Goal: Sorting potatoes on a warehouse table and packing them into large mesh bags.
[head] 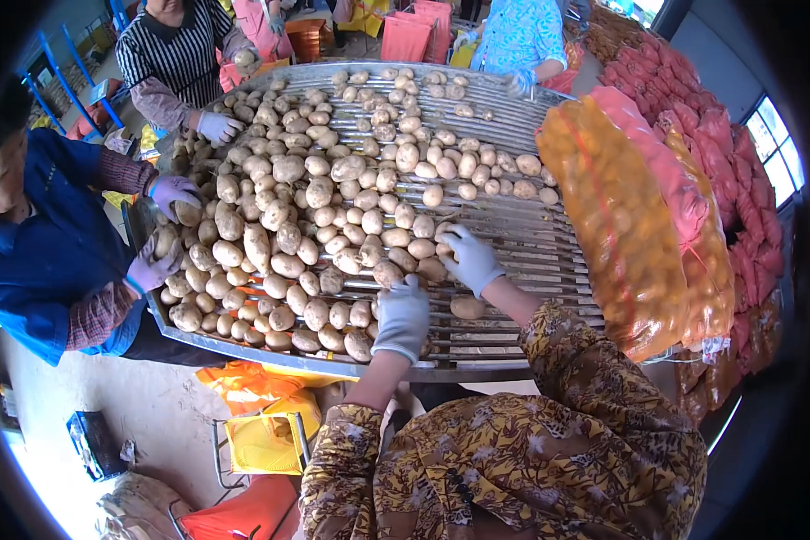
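Observation:
Many potatoes point(288, 169) cover the left and middle of a slatted metal sorting table point(513, 263). My left hand point(402, 317), in a pale knit glove, reaches over the near edge. Its fingertips touch a potato point(387, 273); the palm side is hidden. To its right, my right hand point(471, 260), gloved alike, has its fingers against potatoes at the right side of the pile. Whether either hand grips one cannot be made out. A single potato point(468, 308) lies on the slats below my right wrist.
Full mesh sacks of potatoes point(607, 223) stand along the table's right end, with stacked red sacks point(702, 115) behind. At left, a co-worker's purple-gloved hands point(154, 266) handle potatoes. Other co-workers stand at the far side. A yellow bag on a metal frame point(264, 442) stands below the near edge.

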Demonstrator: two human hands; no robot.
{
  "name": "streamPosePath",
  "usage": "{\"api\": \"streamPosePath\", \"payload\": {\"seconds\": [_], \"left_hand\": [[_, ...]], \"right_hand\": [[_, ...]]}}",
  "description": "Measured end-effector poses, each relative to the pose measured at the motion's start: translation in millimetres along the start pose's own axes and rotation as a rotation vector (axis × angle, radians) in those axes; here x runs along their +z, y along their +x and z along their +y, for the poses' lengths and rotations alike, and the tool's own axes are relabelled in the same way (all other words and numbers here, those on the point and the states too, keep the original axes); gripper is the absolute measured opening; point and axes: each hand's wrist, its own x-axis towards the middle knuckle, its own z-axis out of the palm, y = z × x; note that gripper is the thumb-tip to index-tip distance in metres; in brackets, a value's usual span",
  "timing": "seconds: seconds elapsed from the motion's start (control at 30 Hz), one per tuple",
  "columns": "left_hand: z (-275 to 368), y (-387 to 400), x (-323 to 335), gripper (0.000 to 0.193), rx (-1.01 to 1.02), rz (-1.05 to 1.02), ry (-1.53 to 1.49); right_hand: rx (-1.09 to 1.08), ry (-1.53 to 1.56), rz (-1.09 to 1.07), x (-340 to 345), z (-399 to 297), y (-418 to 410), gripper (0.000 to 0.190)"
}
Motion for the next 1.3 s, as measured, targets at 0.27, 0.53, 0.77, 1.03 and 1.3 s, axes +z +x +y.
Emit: {"api": "streamPosePath", "payload": {"seconds": [0.27,0.53,0.77,1.03,1.3], "left_hand": [[35,41,12,0.034,-0.193,-0.088,-0.108],[39,54,52,0.041,-0.154,-0.125,-0.068],[-16,18,2,0.034,0.143,-0.002,-0.174],[-73,-119,-6,0.038,-0.306,0.328,-2.259],[-48,-193,-8,0.054,-0.377,0.627,-2.509]], "right_hand": [[0.11,-0.284,-0.518,1,-34,1,0.033],[0.784,0.775,-0.207,16,24,-25,0.044],[0.388,0.399,-0.329,-4,7,-41,0.053],[0.216,0.102,-0.598,-18,-30,-19,0.058],[0.424,1.626,-0.82,26,-161,-32,0.035]]}}
